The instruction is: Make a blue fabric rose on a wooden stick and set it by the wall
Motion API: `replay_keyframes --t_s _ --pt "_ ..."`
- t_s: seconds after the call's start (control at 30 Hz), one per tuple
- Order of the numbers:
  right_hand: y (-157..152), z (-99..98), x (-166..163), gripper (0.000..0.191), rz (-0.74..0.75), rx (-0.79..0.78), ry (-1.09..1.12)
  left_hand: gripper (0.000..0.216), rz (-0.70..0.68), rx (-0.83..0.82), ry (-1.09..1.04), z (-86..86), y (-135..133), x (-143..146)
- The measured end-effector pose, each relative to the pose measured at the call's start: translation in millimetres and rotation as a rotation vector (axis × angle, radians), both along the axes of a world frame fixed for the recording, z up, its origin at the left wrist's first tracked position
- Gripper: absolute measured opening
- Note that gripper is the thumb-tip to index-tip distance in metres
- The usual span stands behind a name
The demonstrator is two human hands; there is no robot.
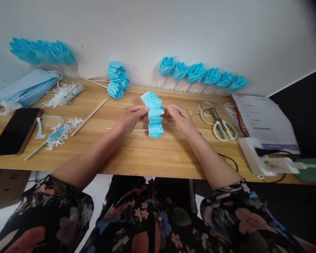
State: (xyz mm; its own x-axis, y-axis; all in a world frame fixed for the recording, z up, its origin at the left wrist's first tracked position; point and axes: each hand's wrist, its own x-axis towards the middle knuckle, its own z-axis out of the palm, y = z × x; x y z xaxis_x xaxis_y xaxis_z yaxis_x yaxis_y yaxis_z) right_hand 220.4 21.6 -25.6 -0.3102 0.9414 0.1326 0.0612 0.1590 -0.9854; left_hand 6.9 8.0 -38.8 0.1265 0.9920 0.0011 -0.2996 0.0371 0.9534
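A gathered, ruffled strip of light blue fabric (155,113) stands between my hands over the middle of the table. My left hand (131,117) pinches its left edge between thumb and fingers. At the opposite edge, the closed fingers of my right hand (177,114) grip the ruffles; some fingertips are hidden. A thin wooden stick (139,130) runs leftward from the strip's lower end, passing by my left wrist. Something small and yellow (191,112) shows just beyond my right hand, too little of it visible to name.
Finished blue fabric flowers (196,73) on sticks lean against the wall, with more at left and centre. White-handled scissors (221,124), a power strip (255,158) and papers (265,119) lie right. Leftward are face masks (28,86), a phone (15,131), loose sticks (89,117) and scraps (60,135).
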Motion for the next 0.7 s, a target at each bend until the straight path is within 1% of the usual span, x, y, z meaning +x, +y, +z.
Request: replay_keyframes --t_s 0.13,0.27,0.4,0.57,0.63,0.7 --pt "-2 1.8 -3 0.044 0.000 -0.037 0.003 0.028 0.003 0.014 0.034 -2.4 0 0" --pt "-1 3.5 -5 0.042 -0.016 -0.041 -0.011 0.025 0.003 0.019 0.044 -1.9 0 -1" --pt "0 1.8 -6 0.034 -0.054 0.019 -0.051 0.026 -0.010 0.004 0.043 1.4 -1 -1" --pt "3 -2.5 -5 0.028 -0.075 0.129 -0.108 0.039 -0.058 -0.035 0.028 2.9 0 2" --pt "3 -3.6 -4 0.026 -0.070 0.176 -0.125 0.045 -0.032 -0.052 0.068 4.4 0 0" --pt "3 -3.8 -4 0.024 -0.072 0.229 -0.164 0.046 0.083 0.008 0.177 9.7 -1 -5"
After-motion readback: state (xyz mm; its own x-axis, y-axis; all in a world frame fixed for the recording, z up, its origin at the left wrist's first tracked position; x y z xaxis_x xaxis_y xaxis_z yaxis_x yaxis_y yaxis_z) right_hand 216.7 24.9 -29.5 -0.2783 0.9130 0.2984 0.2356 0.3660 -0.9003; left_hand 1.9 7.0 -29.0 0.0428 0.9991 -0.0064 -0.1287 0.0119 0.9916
